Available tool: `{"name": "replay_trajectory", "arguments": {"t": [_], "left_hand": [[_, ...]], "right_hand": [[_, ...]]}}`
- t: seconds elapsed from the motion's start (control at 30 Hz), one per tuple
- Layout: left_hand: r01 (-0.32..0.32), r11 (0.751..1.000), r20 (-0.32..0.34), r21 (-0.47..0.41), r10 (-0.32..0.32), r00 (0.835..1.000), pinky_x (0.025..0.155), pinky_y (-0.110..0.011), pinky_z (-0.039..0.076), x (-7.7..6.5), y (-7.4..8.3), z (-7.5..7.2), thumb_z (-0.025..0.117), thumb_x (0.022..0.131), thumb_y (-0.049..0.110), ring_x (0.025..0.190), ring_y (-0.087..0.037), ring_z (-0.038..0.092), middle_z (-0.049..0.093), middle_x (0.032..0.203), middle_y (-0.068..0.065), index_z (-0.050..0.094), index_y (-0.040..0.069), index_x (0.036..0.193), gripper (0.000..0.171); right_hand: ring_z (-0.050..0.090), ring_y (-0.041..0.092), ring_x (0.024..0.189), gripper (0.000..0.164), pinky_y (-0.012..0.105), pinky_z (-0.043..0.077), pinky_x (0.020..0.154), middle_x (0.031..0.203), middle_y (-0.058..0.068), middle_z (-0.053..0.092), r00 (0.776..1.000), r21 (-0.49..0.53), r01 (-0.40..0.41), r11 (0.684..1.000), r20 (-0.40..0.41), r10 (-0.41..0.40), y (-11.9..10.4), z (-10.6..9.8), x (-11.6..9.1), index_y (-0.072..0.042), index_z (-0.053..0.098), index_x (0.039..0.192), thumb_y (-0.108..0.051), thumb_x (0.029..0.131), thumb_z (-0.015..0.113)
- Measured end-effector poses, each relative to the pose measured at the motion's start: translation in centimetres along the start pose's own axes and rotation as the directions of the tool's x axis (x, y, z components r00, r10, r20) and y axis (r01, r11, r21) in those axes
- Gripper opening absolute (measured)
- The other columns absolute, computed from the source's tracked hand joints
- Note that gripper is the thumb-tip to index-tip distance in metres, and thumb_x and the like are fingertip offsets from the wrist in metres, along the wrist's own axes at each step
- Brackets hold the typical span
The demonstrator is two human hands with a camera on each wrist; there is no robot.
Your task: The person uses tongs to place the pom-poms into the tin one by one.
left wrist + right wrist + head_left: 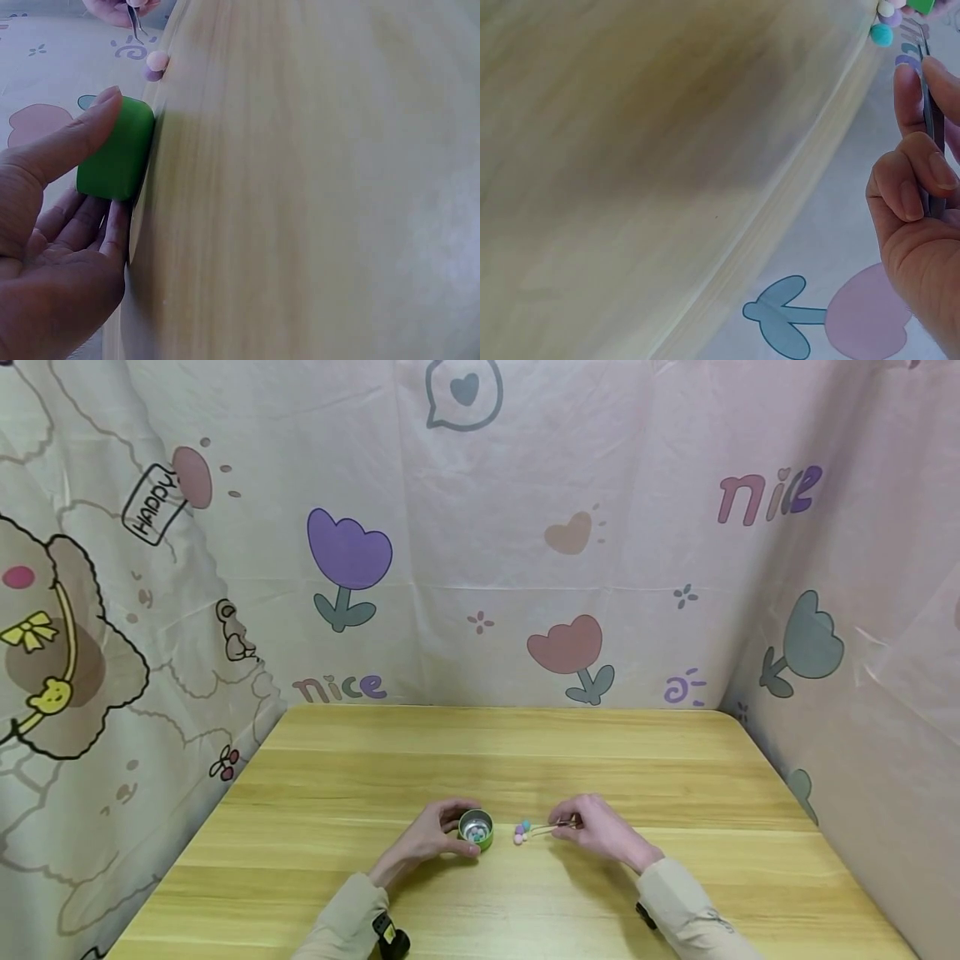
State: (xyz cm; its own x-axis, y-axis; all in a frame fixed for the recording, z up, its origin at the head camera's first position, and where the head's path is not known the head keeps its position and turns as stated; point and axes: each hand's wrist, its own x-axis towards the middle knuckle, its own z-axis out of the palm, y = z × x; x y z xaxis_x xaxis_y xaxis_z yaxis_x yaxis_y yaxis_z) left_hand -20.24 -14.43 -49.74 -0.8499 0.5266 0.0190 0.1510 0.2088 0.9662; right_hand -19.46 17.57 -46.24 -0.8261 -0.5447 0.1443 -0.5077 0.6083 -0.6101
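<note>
My left hand (437, 833) grips a small round green tin (486, 842) that stands on the table, thumb on the near side and fingers behind. Inside the tin lie several small pale and coloured balls (476, 833). My right hand (598, 829) holds metal tweezers (932, 116), pinched between thumb and fingers, tips pointing left. Just beyond the tips sits a little cluster of pompoms on the wood: a teal pompom (881, 34), a purple pompom (519, 830) and pale pink ones (157, 61). In the left wrist view the green tin hides its own contents.
The wooden table (360, 760) reaches back to a printed cloth backdrop (465, 527), which also hangs along both sides. Dark straps with devices (390, 935) sit at the sleeve cuffs.
</note>
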Motion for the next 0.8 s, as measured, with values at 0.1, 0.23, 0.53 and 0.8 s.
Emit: {"name": "replay_trajectory", "arguments": {"t": [0.1,0.23,0.53,0.8], "left_hand": [[0.003,1.000,-0.002,-0.003,-0.003,1.000,0.116,-0.056,0.041,-0.01,0.02,0.00,0.084,0.078,0.002,0.128,-0.040,0.055,0.059,0.133,-0.027,0.054,-0.007,0.134,0.064],[0.003,1.000,-0.002,-0.003,-0.003,1.000,0.116,-0.056,0.042,-0.02,0.07,0.02,0.084,0.078,0.002,0.127,-0.040,0.056,0.059,0.133,-0.026,0.055,-0.007,0.134,0.064],[0.003,1.000,-0.005,-0.003,-0.003,1.000,0.116,-0.055,0.043,-0.01,0.17,0.01,0.084,0.078,0.001,0.126,-0.039,0.056,0.060,0.133,-0.026,0.055,-0.006,0.134,0.064],[-0.001,1.000,0.000,-0.014,0.001,1.000,0.117,-0.056,0.041,-0.06,0.19,0.03,0.084,0.078,0.001,0.129,-0.041,0.054,0.059,0.134,-0.027,0.054,-0.007,0.134,0.064]], "right_hand": [[0.056,-0.003,0.071,0.011,0.016,0.051,0.062,0.084,-0.001,0.074,1.000,-0.001,-0.004,1.000,0.003,0.004,-0.09,0.09,0.08,-0.005,0.076,0.098,-0.008,0.088,0.074],[0.057,-0.003,0.072,0.011,0.016,0.052,0.063,0.085,-0.001,0.074,1.000,-0.002,-0.009,1.000,0.009,0.009,-0.25,0.14,0.21,-0.005,0.077,0.098,-0.008,0.087,0.075],[0.057,-0.003,0.072,0.010,0.017,0.051,0.063,0.085,0.000,0.074,1.000,-0.020,0.010,1.000,0.017,-0.010,-0.52,0.25,0.34,-0.006,0.077,0.097,-0.008,0.088,0.075],[0.054,-0.003,0.070,0.009,0.016,0.049,0.061,0.083,-0.002,0.073,1.000,-0.026,0.016,1.000,0.021,-0.015,-0.66,0.42,0.53,-0.007,0.077,0.095,-0.007,0.087,0.075]]}}
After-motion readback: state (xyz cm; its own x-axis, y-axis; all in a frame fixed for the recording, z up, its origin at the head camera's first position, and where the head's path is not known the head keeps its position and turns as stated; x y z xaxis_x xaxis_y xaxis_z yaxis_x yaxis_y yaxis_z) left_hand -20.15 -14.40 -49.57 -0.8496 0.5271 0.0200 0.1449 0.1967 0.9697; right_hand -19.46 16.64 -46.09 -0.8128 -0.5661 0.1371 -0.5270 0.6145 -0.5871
